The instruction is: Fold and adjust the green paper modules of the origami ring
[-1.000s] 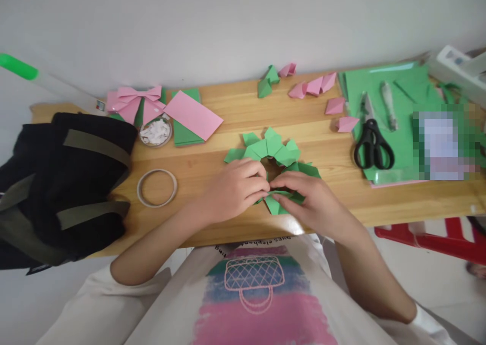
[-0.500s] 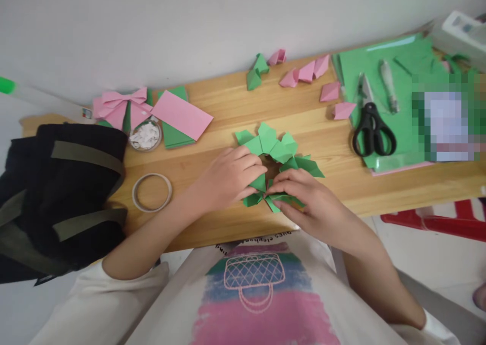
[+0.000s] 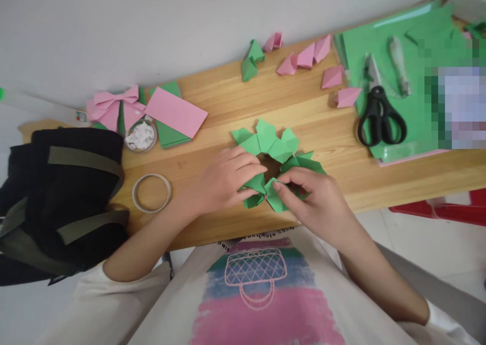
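A ring of folded green paper leaves, a paper wreath (image 3: 266, 136), lies on the wooden table in front of me. My left hand (image 3: 233, 177) grips its left side, fingers curled over the leaves. At the wreath's lower right, my right hand (image 3: 309, 190) pinches a green leaf between thumb and forefinger. The fingers hide parts of the ring. Table shows through the hole in its middle.
On the left are a black bag (image 3: 72, 198), a tape roll (image 3: 152, 193), a dish of white scraps (image 3: 141, 135), a pink bow (image 3: 117, 107) and pink paper (image 3: 176, 112). Folded pink pieces (image 3: 306, 56) lie behind. Scissors (image 3: 380, 114) rest on green sheets (image 3: 402, 137) at right.
My right thumb and fingers have shifted up on the near leaf, which now shows more of its face. My left hand keeps its hold. The view has tilted slightly.
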